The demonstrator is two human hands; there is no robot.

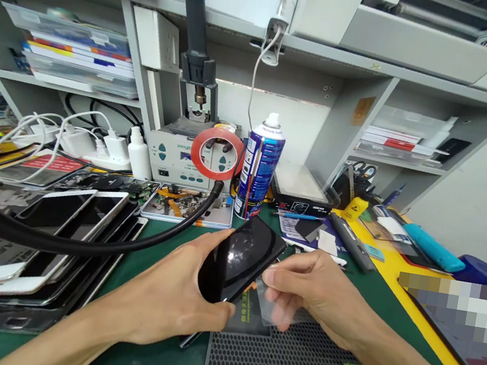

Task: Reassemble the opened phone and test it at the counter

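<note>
A black, glossy smartphone [243, 256] is tilted in my left hand [182, 290], thumb along its near edge and fingers behind. My right hand [317, 287] is at the phone's right edge, with thumb and forefinger pinched together. A clear plastic film [272, 310] hangs by its fingers; whether the pinch holds this film or a small part at the phone's edge, I cannot make out. Below the phone lies a black pad with yellow-green print [252, 316], on a grey honeycomb mat [284, 359].
Stacked phones and tablets [45, 237] fill the left side, crossed by a thick black hose [131, 250]. Behind stand a parts tray [193, 206], a blue spray can [259, 166], a soldering station [173, 156] with red tape, and a heating plate [302, 192]. Tools lie at right.
</note>
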